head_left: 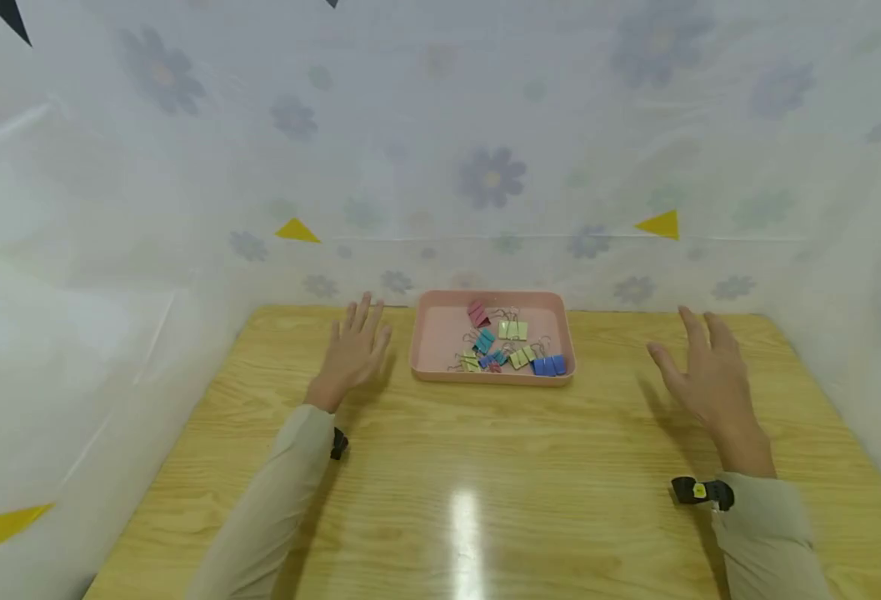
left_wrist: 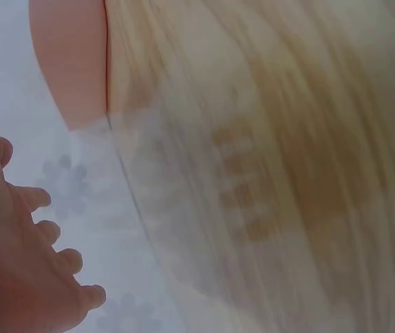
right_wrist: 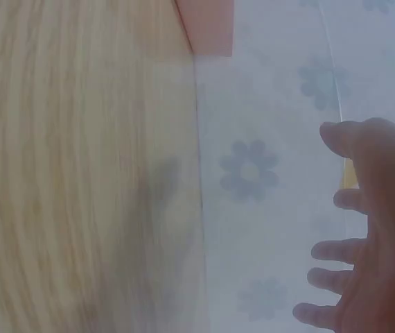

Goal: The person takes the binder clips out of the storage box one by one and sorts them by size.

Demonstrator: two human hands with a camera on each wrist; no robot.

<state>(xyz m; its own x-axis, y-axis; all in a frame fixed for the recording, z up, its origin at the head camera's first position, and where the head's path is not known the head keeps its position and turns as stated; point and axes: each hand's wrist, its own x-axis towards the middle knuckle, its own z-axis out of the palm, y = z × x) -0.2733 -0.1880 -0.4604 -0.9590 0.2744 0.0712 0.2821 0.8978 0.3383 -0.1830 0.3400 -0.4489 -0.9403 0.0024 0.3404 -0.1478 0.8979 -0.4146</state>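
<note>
A pink tray (head_left: 440, 337) sits at the back of the wooden table with several binder clips in it. Among them are a dark pink clip (head_left: 478, 314), a pale yellow clip (head_left: 513, 331), a teal clip (head_left: 483, 341) and a larger blue clip (head_left: 549, 366). To the tray's left my left hand (head_left: 352, 350) hovers over the table, fingers spread and holding nothing. My right hand (head_left: 710, 383) is farther off on the tray's right, raised with its fingers extended. In both wrist views a corner of the tray (left_wrist: 69, 62) shows at the top.
The wooden table (head_left: 440, 467) runs back to a white flowered sheet (head_left: 425, 150), which also hangs at both sides. Yellow triangles (head_left: 661, 224) mark the sheet. A black strap with a small device (head_left: 703, 491) is worn on the right wrist.
</note>
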